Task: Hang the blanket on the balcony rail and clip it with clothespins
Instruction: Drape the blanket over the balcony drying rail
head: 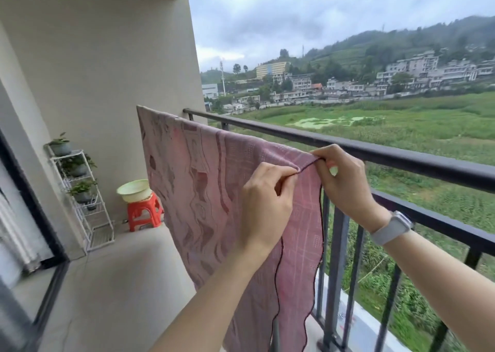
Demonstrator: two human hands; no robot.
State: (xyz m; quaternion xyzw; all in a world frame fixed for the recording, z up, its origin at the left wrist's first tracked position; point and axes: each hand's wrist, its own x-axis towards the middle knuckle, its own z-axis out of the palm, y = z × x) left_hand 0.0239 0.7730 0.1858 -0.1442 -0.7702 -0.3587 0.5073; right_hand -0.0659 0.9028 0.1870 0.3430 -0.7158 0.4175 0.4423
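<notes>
A pink patterned blanket (198, 190) with a dark wavy hem hangs in front of the dark metal balcony rail (401, 154), its top edge stretched from upper left toward the rail. My left hand (265, 204) pinches the blanket's near top edge. My right hand (342, 177), with a white watch on the wrist, grips the same edge right beside the rail. The two hands hold the hem a short span apart. No clothespins are visible.
A red plastic stool (144, 212) carrying a pale green basin (134, 190) stands by the far wall. A white wire shelf (85, 201) with potted plants stands on the left. A sliding door frame (40, 217) lines the left side. Beyond the rail is open drop.
</notes>
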